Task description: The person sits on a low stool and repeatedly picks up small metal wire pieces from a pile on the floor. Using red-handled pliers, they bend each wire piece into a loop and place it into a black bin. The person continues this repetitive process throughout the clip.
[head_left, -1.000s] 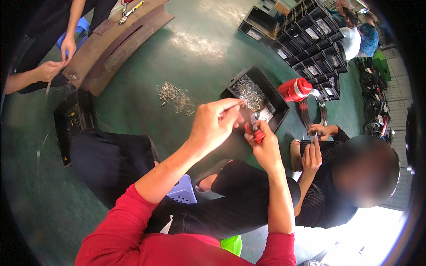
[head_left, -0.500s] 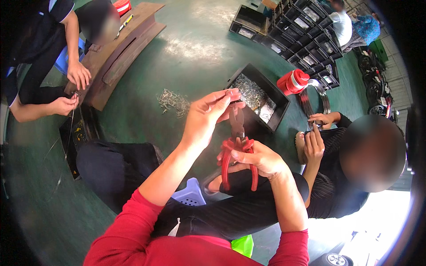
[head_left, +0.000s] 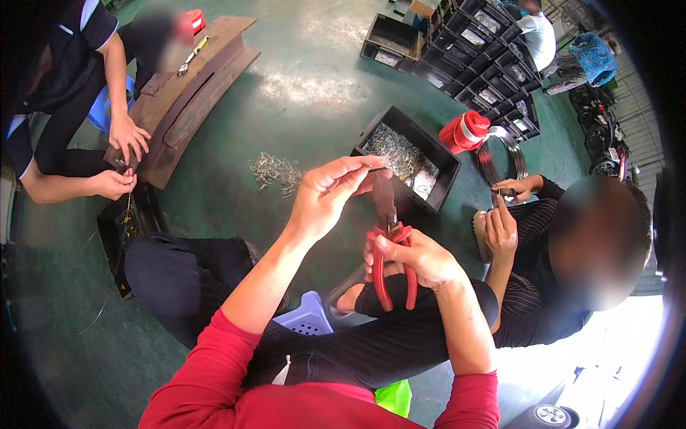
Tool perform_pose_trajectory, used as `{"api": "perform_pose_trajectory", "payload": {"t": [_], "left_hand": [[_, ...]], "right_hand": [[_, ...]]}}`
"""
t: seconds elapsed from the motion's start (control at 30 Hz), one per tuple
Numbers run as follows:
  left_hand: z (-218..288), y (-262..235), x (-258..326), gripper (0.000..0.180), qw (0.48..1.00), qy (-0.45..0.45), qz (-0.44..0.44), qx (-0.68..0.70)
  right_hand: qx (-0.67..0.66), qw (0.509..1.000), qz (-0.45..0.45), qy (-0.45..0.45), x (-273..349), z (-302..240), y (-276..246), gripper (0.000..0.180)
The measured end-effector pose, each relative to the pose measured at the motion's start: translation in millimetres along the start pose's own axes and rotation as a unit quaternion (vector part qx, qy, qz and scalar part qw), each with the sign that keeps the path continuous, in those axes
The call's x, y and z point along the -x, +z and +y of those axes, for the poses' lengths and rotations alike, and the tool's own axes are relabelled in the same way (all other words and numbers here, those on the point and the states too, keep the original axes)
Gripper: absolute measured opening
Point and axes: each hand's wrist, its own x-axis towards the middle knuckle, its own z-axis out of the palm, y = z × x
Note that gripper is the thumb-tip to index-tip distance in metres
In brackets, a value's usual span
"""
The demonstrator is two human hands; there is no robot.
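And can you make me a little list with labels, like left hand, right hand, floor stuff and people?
Left hand: pinching a small dark piece, too tiny to make out
Right hand: holding red-handled pliers, tips pointing up near the left hand
Floor: a loose metal pile; an open black crate with metal bits inside
Right of crate: red jug, wire coil
People: one on the left by a brown beam; one on the right; others farther back

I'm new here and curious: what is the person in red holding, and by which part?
The right hand holds pliers by the red handles; what the left hand pinches is too small to tell.
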Motion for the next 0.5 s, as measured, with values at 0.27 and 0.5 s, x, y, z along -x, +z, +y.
{"api": "perform_pose_trajectory", "payload": {"t": [0.27,0.5], "left_hand": [[-5.8,-1.0,0.9,0.027,0.998,0.056,-0.017,-0.034],[-1.8,2.5,3.6,0.025,0.998,0.055,-0.007,-0.001]], "right_hand": [[-0.055,0.996,-0.071,0.002,6.3,-4.3,2.7,0.05],[-0.067,0.994,-0.085,0.021,9.2,-5.2,8.2,0.063]]}}
